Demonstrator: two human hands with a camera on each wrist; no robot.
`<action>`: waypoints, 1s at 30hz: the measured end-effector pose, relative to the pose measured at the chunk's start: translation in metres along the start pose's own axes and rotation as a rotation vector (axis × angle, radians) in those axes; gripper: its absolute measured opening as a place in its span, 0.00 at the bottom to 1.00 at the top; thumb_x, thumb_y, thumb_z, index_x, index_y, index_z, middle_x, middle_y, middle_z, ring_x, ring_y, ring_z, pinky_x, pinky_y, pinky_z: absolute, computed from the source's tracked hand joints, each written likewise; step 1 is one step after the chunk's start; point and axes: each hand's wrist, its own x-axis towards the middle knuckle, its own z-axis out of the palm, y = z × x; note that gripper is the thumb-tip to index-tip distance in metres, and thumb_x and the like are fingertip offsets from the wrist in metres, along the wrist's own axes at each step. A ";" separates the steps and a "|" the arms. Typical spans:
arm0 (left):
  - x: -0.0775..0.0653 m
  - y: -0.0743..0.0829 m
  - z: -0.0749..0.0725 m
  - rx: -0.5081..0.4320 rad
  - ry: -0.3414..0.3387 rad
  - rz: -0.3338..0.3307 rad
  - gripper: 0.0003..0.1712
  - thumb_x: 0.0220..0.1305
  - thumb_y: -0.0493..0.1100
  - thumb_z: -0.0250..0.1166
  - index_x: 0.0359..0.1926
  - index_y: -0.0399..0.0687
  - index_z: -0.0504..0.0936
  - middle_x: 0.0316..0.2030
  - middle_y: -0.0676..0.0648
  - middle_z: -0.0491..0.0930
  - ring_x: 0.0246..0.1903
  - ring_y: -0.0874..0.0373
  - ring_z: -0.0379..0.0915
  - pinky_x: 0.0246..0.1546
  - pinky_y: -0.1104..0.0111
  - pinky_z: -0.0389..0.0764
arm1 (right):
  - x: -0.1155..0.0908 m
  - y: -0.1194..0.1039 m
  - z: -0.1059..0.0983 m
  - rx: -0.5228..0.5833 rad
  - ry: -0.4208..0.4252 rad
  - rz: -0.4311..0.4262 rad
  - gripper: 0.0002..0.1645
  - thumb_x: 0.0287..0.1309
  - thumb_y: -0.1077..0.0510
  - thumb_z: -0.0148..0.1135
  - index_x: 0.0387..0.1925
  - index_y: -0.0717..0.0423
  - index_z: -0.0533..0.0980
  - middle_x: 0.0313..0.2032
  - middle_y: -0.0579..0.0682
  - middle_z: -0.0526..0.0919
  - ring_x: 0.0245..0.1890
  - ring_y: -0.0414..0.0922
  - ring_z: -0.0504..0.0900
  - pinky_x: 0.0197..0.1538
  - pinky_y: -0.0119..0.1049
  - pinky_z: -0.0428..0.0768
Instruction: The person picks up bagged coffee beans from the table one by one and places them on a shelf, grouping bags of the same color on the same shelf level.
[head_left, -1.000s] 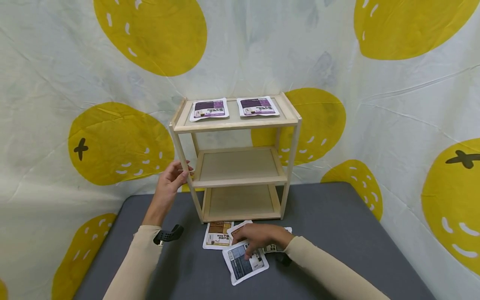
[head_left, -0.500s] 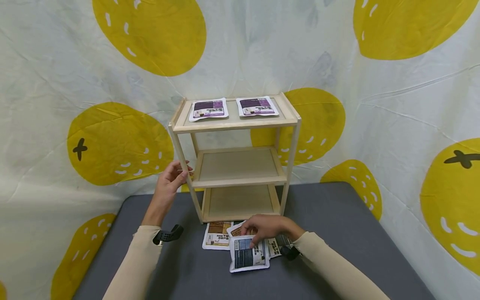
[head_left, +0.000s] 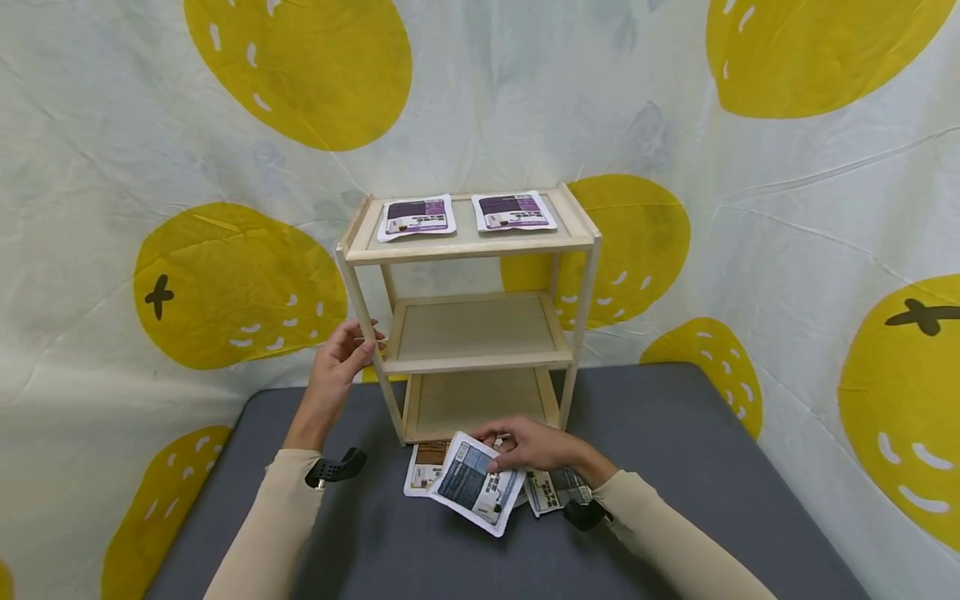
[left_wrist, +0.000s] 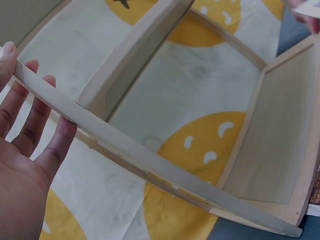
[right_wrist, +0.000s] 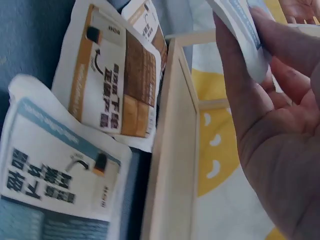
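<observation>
My left hand (head_left: 341,362) holds the front left post of a small three-tier wooden shelf (head_left: 480,364). In the left wrist view its thumb (left_wrist: 7,62) lies on one side of the post and its fingers on the other. Between thumb and fingers my right hand (head_left: 528,444) pinches a white packet with a dark blue label (head_left: 480,483), tilted in front of the bottom tier. In the right wrist view that packet (right_wrist: 242,35) shows nearly edge-on. Beneath it lie brown-labelled packets (right_wrist: 112,75), partly covered, and another blue-grey packet (right_wrist: 62,165).
Two purple-labelled packets (head_left: 417,218) lie side by side on the shelf's top tier. The shelf stands on a dark grey table (head_left: 660,450). Behind hangs a white cloth (head_left: 465,92) printed with large yellow fruits.
My right hand has picked up the blue packet from the pile, turned it and raised it toward the shelf. The left hand keeps its place on the post.
</observation>
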 end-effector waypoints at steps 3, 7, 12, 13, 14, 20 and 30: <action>0.000 0.000 -0.001 -0.008 0.000 0.009 0.18 0.75 0.40 0.60 0.63 0.48 0.75 0.53 0.34 0.77 0.52 0.42 0.78 0.52 0.69 0.82 | 0.000 0.004 0.002 0.044 0.042 0.002 0.18 0.67 0.61 0.66 0.56 0.58 0.78 0.46 0.53 0.85 0.38 0.42 0.87 0.38 0.32 0.83; 0.000 -0.001 -0.001 -0.009 -0.004 0.018 0.19 0.75 0.39 0.59 0.63 0.44 0.74 0.51 0.38 0.79 0.51 0.44 0.79 0.51 0.69 0.82 | 0.001 0.008 0.004 0.087 0.094 -0.001 0.12 0.69 0.61 0.63 0.51 0.62 0.77 0.42 0.54 0.85 0.38 0.43 0.85 0.38 0.33 0.84; 0.001 -0.002 -0.001 -0.010 0.002 0.017 0.20 0.75 0.39 0.59 0.64 0.40 0.73 0.51 0.34 0.78 0.51 0.45 0.79 0.50 0.69 0.82 | 0.000 0.011 0.008 0.298 0.103 -0.001 0.16 0.72 0.65 0.57 0.54 0.72 0.68 0.47 0.61 0.84 0.41 0.45 0.87 0.41 0.35 0.86; 0.001 -0.002 -0.001 -0.010 0.004 0.017 0.19 0.75 0.39 0.59 0.64 0.41 0.73 0.51 0.34 0.78 0.51 0.45 0.79 0.50 0.69 0.82 | 0.000 0.011 0.009 0.340 0.106 -0.002 0.17 0.72 0.65 0.56 0.55 0.73 0.66 0.49 0.62 0.84 0.42 0.45 0.87 0.42 0.36 0.86; 0.001 -0.002 -0.001 -0.011 0.005 0.015 0.19 0.75 0.38 0.59 0.63 0.43 0.74 0.51 0.34 0.78 0.50 0.46 0.79 0.50 0.69 0.82 | 0.001 0.012 0.010 0.386 0.112 -0.005 0.19 0.72 0.66 0.56 0.57 0.74 0.64 0.50 0.64 0.84 0.43 0.46 0.87 0.43 0.37 0.86; 0.000 -0.001 0.000 -0.015 0.005 0.005 0.18 0.75 0.40 0.60 0.62 0.47 0.75 0.51 0.34 0.77 0.50 0.49 0.79 0.50 0.69 0.82 | 0.002 0.015 0.015 0.573 0.141 -0.060 0.44 0.72 0.69 0.53 0.80 0.54 0.44 0.64 0.67 0.76 0.46 0.51 0.88 0.44 0.40 0.87; 0.000 0.000 0.000 -0.005 0.003 -0.005 0.19 0.75 0.40 0.60 0.63 0.46 0.74 0.52 0.35 0.77 0.52 0.44 0.77 0.51 0.69 0.82 | 0.001 -0.001 0.012 0.518 0.188 -0.064 0.32 0.72 0.66 0.56 0.75 0.58 0.63 0.65 0.62 0.72 0.54 0.49 0.83 0.50 0.39 0.85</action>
